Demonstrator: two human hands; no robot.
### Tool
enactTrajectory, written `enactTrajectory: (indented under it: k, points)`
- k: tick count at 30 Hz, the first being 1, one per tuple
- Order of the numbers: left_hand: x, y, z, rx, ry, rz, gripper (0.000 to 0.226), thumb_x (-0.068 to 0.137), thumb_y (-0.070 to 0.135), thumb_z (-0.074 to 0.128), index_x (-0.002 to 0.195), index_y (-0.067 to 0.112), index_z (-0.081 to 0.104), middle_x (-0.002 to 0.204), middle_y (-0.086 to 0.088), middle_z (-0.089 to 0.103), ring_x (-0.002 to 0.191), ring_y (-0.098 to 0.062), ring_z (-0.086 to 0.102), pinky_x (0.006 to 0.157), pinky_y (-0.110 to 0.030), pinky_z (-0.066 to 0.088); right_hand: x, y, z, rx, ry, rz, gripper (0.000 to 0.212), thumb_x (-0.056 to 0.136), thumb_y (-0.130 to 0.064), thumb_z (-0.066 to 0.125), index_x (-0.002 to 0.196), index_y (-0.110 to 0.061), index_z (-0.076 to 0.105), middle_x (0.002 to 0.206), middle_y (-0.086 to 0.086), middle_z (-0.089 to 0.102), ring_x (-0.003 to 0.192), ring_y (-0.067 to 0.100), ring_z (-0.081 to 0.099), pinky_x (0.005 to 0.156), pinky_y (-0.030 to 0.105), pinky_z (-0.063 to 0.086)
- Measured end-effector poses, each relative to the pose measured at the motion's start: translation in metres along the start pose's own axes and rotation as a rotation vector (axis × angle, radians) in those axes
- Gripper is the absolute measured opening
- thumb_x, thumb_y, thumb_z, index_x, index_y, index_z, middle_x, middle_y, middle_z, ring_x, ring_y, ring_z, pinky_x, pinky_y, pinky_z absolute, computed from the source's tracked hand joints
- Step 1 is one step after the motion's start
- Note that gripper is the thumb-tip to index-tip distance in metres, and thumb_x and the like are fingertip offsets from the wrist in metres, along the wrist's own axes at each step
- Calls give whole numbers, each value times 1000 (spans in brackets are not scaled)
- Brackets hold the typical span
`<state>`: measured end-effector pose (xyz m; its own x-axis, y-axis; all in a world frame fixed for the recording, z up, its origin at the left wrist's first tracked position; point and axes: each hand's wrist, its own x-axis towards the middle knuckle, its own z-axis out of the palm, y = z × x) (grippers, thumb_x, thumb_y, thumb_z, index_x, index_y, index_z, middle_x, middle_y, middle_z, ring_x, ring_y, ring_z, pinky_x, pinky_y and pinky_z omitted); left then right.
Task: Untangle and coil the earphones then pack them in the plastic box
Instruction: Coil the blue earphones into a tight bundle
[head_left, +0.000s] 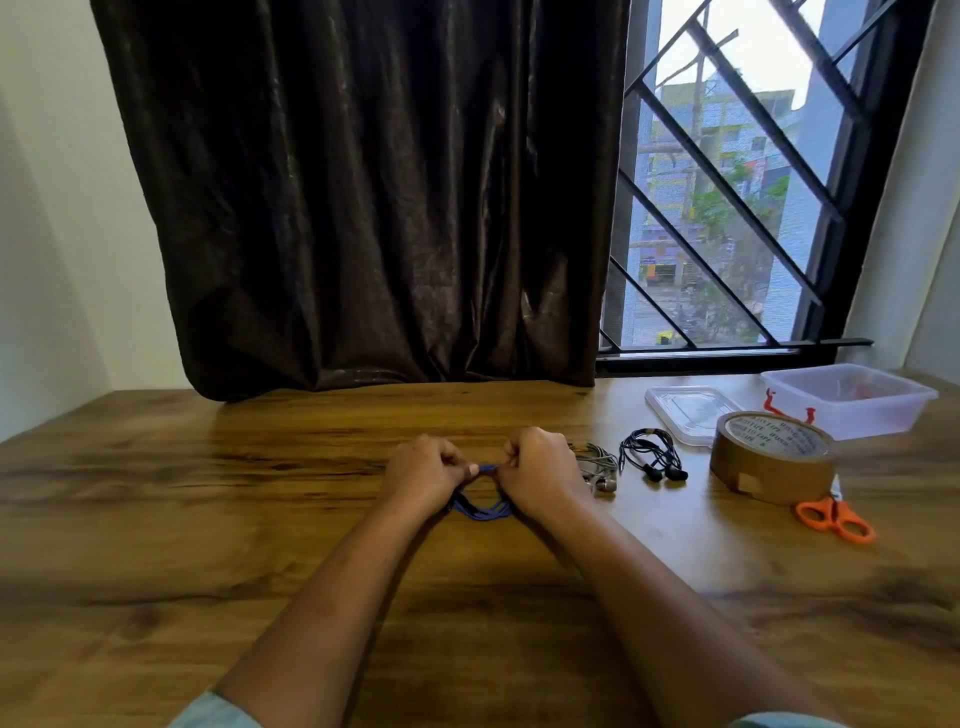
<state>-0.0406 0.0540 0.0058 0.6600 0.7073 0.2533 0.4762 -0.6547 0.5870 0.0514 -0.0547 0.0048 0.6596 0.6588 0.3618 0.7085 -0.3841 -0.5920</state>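
Grip L (426, 470), grip R (540, 467) pinch blue earphones (483, 512).

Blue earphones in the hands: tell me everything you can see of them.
The blue earphones are a thin blue cable gathered into a loose loop of several strands. The left hand and right hand pinch its top stretch, close together; the lower part sags between the wrists near the wooden table. Earbuds and plug are hidden.

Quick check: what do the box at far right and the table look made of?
The box seems translucent plastic, slightly frosted; something orange-red shows through its wall. The table shows a brown wood-grain pattern with a soft sheen; solid wood or laminate, I cannot tell.
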Motion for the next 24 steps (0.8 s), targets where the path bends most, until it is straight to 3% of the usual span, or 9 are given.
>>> enactTrajectory:
  k: [6, 11, 17, 21, 24]
  points:
    - [2, 0, 1, 5, 116, 8, 18, 93, 31, 56, 97, 21, 70, 106, 1, 69, 97, -16, 61, 79, -29, 50, 1, 1, 0, -41, 58, -21, 23, 93, -16, 52, 71, -12, 56, 71, 0, 55, 59, 11, 50, 49, 19, 38]
    - [-5, 9, -7, 85, 209, 98, 22, 95, 33, 50, 104, 23, 67, 101, 1, 67, 84, -15, 59, 65, -29, 49, -8, 1, -13, -25, 160, -38, 21, 95, -19, 49, 86, -9, 65, 84, 3, 63, 75, 17, 58, 60, 27, 46]
    - [-30, 29, -8, 170, 333, 492, 13, 92, 22, 57, 94, 17, 68, 92, 0, 66, 80, -18, 61, 61, -26, 41, -33, 32, -70, -238, 384, -92, 19, 90, -15, 48, 94, -17, 66, 95, 2, 67, 95, 22, 56, 79, 34, 40]
    - [-57, 58, 6, 110, 277, 589, 16, 93, 26, 52, 96, 24, 67, 90, 9, 63, 78, -9, 56, 61, -22, 45, -58, 91, -134, -476, 497, -57, 30, 81, -24, 46, 98, -22, 70, 98, 1, 72, 95, 28, 62, 81, 40, 43]
    - [-76, 85, 23, 18, 156, 634, 15, 93, 21, 55, 100, 23, 68, 95, 10, 63, 83, -5, 54, 66, -10, 36, -80, 132, -167, -548, 307, 71, 48, 75, -31, 43, 118, -26, 64, 125, 0, 63, 117, 28, 52, 94, 43, 36]
